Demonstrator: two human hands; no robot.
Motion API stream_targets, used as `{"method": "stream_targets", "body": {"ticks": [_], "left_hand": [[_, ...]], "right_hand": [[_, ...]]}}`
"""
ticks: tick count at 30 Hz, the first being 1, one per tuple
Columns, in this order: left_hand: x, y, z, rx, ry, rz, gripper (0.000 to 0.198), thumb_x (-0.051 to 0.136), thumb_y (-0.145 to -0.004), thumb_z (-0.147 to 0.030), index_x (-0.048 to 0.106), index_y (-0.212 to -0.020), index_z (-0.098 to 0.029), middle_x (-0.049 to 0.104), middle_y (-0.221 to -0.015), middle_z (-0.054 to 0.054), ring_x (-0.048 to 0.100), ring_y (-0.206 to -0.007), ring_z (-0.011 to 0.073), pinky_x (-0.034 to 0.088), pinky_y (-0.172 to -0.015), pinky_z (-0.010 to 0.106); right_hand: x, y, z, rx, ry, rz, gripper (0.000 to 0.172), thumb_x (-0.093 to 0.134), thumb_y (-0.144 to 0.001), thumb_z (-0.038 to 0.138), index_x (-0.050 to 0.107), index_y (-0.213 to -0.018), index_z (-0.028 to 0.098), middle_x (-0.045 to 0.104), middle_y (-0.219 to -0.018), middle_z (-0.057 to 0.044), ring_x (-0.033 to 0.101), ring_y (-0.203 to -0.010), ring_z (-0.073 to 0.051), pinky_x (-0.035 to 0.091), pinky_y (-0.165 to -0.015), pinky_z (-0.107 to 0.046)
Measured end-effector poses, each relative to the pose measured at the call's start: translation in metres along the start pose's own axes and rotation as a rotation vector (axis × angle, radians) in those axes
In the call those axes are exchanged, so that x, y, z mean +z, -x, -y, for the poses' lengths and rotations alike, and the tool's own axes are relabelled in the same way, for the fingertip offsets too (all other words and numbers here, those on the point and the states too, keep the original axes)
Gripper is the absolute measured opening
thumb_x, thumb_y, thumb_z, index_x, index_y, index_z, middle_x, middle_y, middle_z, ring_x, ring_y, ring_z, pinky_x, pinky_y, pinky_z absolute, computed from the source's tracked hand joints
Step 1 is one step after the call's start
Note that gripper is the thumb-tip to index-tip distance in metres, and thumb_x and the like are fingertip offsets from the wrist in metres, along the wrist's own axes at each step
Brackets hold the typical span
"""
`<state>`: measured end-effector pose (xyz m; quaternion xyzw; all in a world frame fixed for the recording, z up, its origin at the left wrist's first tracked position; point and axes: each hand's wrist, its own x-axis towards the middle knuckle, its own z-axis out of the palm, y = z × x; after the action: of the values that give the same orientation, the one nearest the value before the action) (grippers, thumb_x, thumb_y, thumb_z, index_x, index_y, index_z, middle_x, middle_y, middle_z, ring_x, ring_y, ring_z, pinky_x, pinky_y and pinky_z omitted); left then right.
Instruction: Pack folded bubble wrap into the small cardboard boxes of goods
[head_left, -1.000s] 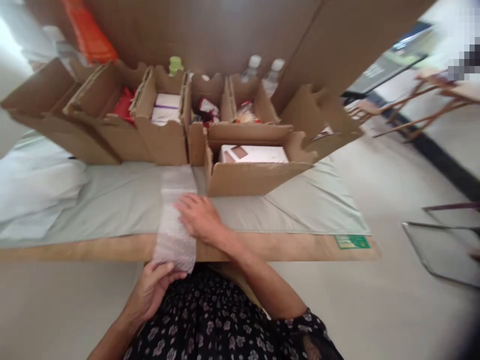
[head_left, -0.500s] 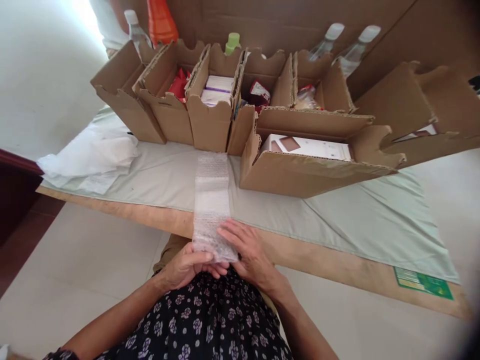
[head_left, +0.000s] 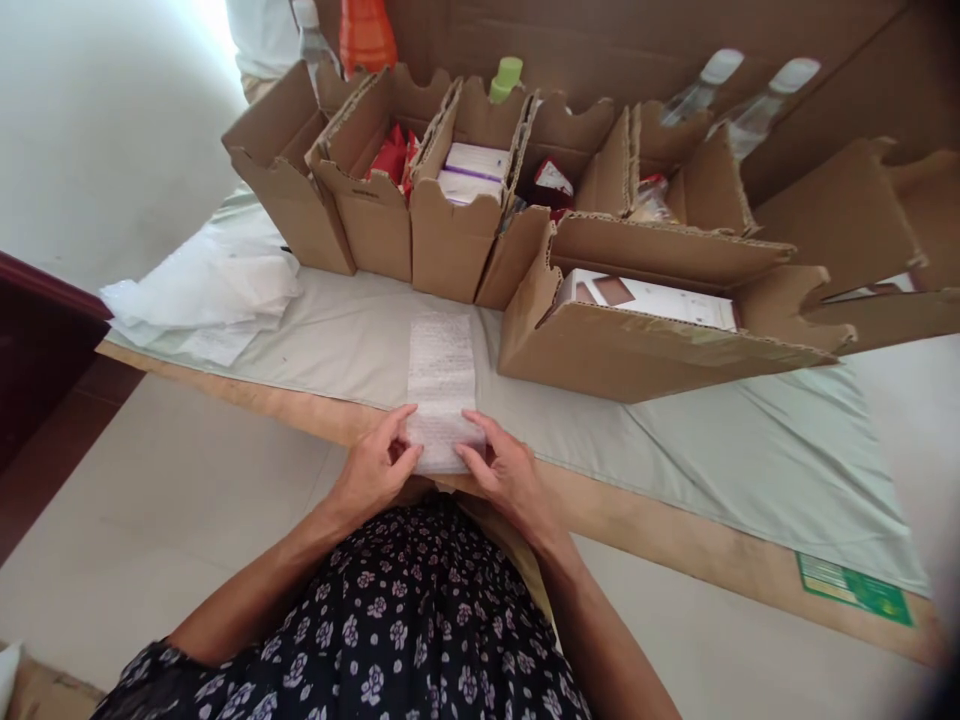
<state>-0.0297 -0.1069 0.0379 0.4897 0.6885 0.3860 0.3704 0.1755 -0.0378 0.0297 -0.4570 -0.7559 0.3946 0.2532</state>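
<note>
Recorded as clamped in left grip [head_left: 375, 466] and right grip [head_left: 516, 480], thumbs and fingers at opposite side edges: narrow strip of translucent white bubble-textured wrap [head_left: 442, 362]. Seen lying between both, near end apparently doubled, over the bare wooden edge of the bench [head_left: 675, 535]; extended ahead of both across pale green cloth [head_left: 577, 425]. Judged a folding step. Keep side edges parallel; press equally from left and right; fold squarely without crushing the texture. Avoid drifting right, towards the open brown cardboard box [head_left: 637, 355] ahead of right grip.
</note>
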Motion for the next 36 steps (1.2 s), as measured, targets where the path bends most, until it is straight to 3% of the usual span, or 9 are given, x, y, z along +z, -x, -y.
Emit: {"method": "stream_targets", "body": {"ticks": [3,6,11,14,19,23,28,32,36], "left_hand": [[0.01,-0.008,0.005,0.032,-0.098,-0.013,0.05,0.062,-0.088,-0.027,0.062,-0.137,-0.019,0.069,-0.076,0.0,0.062,-0.066,0.0181,0.052,-0.072,0.032],[0.008,-0.012,0.01,0.033,-0.179,-0.017,0.053,0.061,-0.088,-0.025,0.059,-0.141,-0.019,0.069,-0.077,-0.001,0.063,-0.069,0.0188,0.051,-0.073,0.032],[0.008,-0.017,0.011,0.015,-0.271,0.042,0.058,0.06,-0.089,-0.025,0.055,-0.147,-0.017,0.07,-0.079,0.0,0.064,-0.069,0.0193,0.053,-0.074,0.033],[0.006,-0.011,0.008,0.064,-0.315,-0.01,0.055,0.062,-0.09,-0.028,0.058,-0.144,-0.019,0.072,-0.083,0.003,0.068,-0.076,0.0222,0.056,-0.079,0.036],[-0.003,0.017,0.01,0.372,-0.299,-0.066,0.047,0.072,-0.088,-0.035,0.067,-0.134,-0.024,0.069,-0.134,0.014,0.064,-0.125,0.0329,0.052,-0.109,0.046],[0.002,0.021,0.018,0.431,-0.308,-0.015,0.029,0.06,-0.098,-0.025,0.071,-0.124,-0.021,0.078,-0.113,0.011,0.072,-0.106,0.0271,0.056,-0.098,0.042],[0.015,-0.004,0.021,0.369,-0.373,-0.112,0.025,0.058,-0.097,-0.02,0.073,-0.116,-0.017,0.08,-0.106,0.011,0.074,-0.094,0.0255,0.059,-0.087,0.04],[0.013,-0.014,0.016,0.378,-0.537,-0.127,0.025,0.061,-0.096,-0.022,0.072,-0.117,-0.016,0.077,-0.097,0.01,0.071,-0.089,0.0266,0.059,-0.084,0.042],[0.003,0.0,0.011,0.506,-0.503,-0.165,0.029,0.064,-0.097,-0.028,0.067,-0.123,-0.015,0.07,-0.123,0.016,0.066,-0.114,0.0303,0.055,-0.098,0.047]], "right_hand": [[0.006,0.005,-0.008,-0.124,0.173,-0.29,0.045,0.062,-0.098,0.035,0.062,-0.14,0.019,0.077,-0.111,-0.013,0.072,-0.1,-0.027,0.06,-0.091,-0.047],[-0.001,0.02,-0.007,-0.271,0.282,-0.396,0.038,0.062,-0.098,0.027,0.062,-0.136,0.022,0.076,-0.11,-0.012,0.072,-0.1,-0.026,0.059,-0.089,-0.045],[-0.002,0.032,0.0,-0.455,0.444,-0.106,0.036,0.06,-0.095,0.015,0.066,-0.13,0.023,0.068,-0.138,-0.014,0.062,-0.131,-0.031,0.054,-0.1,-0.05],[0.006,0.026,-0.005,-0.459,0.482,-0.002,0.034,0.055,-0.096,0.01,0.068,-0.125,0.022,0.071,-0.137,-0.012,0.061,-0.132,-0.031,0.052,-0.099,-0.05],[0.008,0.017,-0.006,-0.408,0.361,0.008,0.03,0.05,-0.101,0.01,0.072,-0.117,0.02,0.079,-0.112,-0.009,0.071,-0.104,-0.024,0.055,-0.088,-0.043],[0.007,0.014,-0.003,-0.327,0.236,0.023,0.03,0.05,-0.103,0.015,0.071,-0.124,0.021,0.079,-0.112,-0.007,0.072,-0.1,-0.022,0.058,-0.091,-0.04],[0.003,0.017,-0.002,-0.378,0.37,-0.238,0.025,0.057,-0.101,0.021,0.07,-0.122,0.02,0.074,-0.122,-0.013,0.069,-0.108,-0.025,0.056,-0.09,-0.042],[0.004,0.018,-0.007,-0.483,0.489,-0.087,0.025,0.061,-0.098,0.017,0.069,-0.121,0.022,0.073,-0.129,-0.011,0.065,-0.123,-0.03,0.052,-0.095,-0.046],[0.006,0.012,-0.011,-0.462,0.431,-0.009,0.025,0.058,-0.1,0.015,0.069,-0.121,0.022,0.077,-0.122,-0.008,0.064,-0.126,-0.028,0.05,-0.097,-0.047]]}}
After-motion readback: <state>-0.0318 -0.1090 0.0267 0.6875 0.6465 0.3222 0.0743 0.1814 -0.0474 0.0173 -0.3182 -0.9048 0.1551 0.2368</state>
